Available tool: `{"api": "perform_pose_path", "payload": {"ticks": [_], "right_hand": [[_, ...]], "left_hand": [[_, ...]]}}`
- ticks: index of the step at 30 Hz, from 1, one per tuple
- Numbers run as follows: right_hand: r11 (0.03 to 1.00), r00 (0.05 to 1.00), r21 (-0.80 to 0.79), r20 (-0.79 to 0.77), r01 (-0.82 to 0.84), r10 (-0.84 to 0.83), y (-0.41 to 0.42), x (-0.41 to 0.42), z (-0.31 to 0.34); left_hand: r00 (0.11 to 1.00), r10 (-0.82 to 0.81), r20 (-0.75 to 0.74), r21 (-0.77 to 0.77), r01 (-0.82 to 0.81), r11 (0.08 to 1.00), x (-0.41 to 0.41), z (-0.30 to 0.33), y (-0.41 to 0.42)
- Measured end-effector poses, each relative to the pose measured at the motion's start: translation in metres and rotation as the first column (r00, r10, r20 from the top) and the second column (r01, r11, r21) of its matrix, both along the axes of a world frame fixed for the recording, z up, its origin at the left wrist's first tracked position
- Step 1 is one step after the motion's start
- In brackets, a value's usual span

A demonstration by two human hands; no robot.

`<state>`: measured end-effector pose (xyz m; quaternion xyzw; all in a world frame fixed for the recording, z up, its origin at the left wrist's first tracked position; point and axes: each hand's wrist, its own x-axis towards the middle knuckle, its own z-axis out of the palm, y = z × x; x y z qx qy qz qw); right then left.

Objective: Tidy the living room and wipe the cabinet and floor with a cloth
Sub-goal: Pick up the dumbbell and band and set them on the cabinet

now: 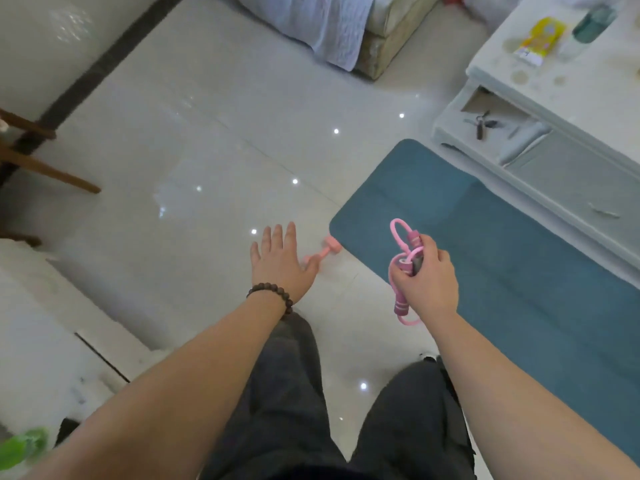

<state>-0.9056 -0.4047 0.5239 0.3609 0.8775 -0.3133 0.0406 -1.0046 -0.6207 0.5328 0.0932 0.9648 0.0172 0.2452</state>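
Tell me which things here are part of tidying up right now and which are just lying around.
In hand or being reached for:
- pink jump rope, gripped by the right hand
- small pink dumbbell on the floor, under the open left hand
- blue mat

Just lying about:
- keys on the cabinet shelf
- yellow packet and bottle on the cabinet top
- blanket

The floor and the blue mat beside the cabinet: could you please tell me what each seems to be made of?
The floor looks like glazed ceramic or polished stone tile: glossy, mirroring ceiling lights, with thin joint lines. The blue mat looks like matte foam or rubber, flat with rounded corners and no glare; which one is unclear.
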Motion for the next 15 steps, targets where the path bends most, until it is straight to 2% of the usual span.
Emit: {"api": "perform_pose_path", "payload": {"ticks": [6, 10, 15], "right_hand": [[0.992, 0.989, 0.006, 0.072, 0.127, -0.127, -0.054, -0.013, -0.016], [0.99, 0.982, -0.012, 0.133, 0.14, -0.137, -0.067, -0.014, -0.039], [0.989, 0.971, -0.033, 0.197, 0.142, -0.133, -0.065, -0.016, -0.093]], "left_hand": [[0.983, -0.174, 0.059, 0.031, 0.172, 0.985, -0.046, -0.024, -0.028], [0.976, -0.198, 0.092, 0.084, 0.19, 0.978, -0.047, -0.056, -0.031], [0.964, -0.218, 0.15, 0.064, 0.211, 0.976, -0.05, -0.12, -0.026]]}}
